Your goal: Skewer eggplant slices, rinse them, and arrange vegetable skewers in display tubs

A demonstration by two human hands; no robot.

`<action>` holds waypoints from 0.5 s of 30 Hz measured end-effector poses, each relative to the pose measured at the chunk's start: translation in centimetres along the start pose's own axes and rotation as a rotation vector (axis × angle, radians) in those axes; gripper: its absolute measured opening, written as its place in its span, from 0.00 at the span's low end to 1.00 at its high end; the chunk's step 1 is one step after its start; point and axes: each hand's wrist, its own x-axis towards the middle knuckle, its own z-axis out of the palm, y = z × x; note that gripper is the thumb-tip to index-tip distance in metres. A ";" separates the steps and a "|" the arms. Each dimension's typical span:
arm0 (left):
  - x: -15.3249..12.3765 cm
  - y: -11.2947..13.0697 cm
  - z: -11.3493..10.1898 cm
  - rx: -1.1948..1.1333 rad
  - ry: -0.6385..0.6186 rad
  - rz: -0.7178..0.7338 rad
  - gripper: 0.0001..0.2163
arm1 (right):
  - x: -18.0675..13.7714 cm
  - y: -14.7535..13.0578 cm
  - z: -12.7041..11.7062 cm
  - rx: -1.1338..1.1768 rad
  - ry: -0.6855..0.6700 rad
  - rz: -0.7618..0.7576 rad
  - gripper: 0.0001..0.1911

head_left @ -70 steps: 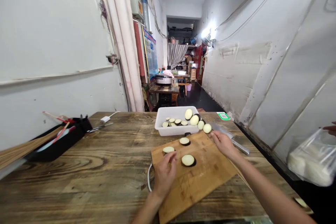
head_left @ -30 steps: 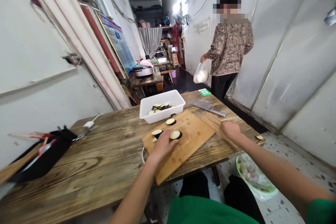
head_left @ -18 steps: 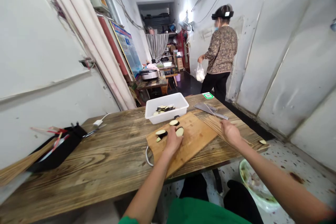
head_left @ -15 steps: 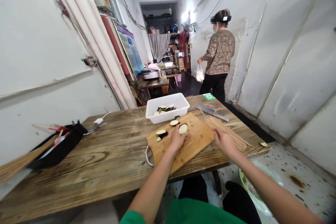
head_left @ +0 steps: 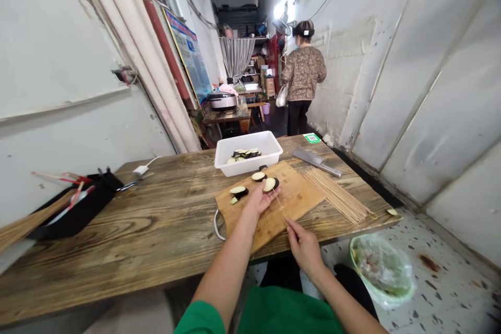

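Observation:
Over the wooden cutting board, my left hand grips an eggplant slice, pale inside with dark skin. My right hand pinches a thin wooden skewer near the board's front edge. The skewer's far tip meets the near edge of the slice; whether it has gone in I cannot tell. More eggplant pieces lie on the board's left part, and another cut piece sits near its back edge. A bundle of skewers rests on the table right of the board.
Behind the board stands a white plastic tub with eggplant slices inside. A cleaver lies at the back right. A lined bin stands on the floor at right. A black holder is at left. A person is farther back, carrying a bag.
My right hand has come from the skewer bundle to the board's front with a skewer, which now reaches the eggplant slice. The slice has tilted flatter. The person has moved farther away.

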 end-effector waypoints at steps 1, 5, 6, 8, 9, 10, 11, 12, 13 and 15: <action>0.0 -0.1 0.1 -0.011 0.015 0.007 0.10 | 0.0 -0.1 -0.1 -0.014 -0.014 -0.003 0.21; 0.1 -0.3 0.4 -0.050 0.036 0.011 0.09 | -0.2 -0.4 -0.3 -0.066 -0.052 -0.005 0.23; 0.1 -0.3 0.4 -0.049 0.038 0.014 0.08 | -0.4 -0.4 -0.3 -0.070 -0.051 -0.002 0.23; 0.1 -0.4 0.5 -0.037 0.047 0.030 0.07 | -0.5 -0.4 -0.3 -0.064 -0.046 0.006 0.23; 0.1 -0.4 0.5 -0.030 0.054 0.042 0.07 | -0.5 -0.4 -0.3 -0.056 -0.043 0.010 0.23; 0.1 -0.5 0.6 -0.024 0.061 0.054 0.06 | -0.5 -0.4 -0.3 -0.047 -0.042 0.014 0.23; 0.1 -0.5 0.6 -0.019 0.067 0.064 0.06 | -0.5 -0.3 -0.3 -0.038 -0.040 0.016 0.23; 0.1 -0.5 0.6 -0.013 0.069 0.070 0.05 | -0.4 -0.3 -0.3 -0.031 -0.038 0.017 0.23; 0.1 -0.6 0.7 -0.005 0.068 0.072 0.05 | -0.4 -0.3 -0.3 -0.029 -0.034 0.017 0.23; 0.1 -0.6 0.6 0.013 0.062 0.071 0.04 | -0.3 -0.3 -0.3 -0.033 -0.027 0.020 0.23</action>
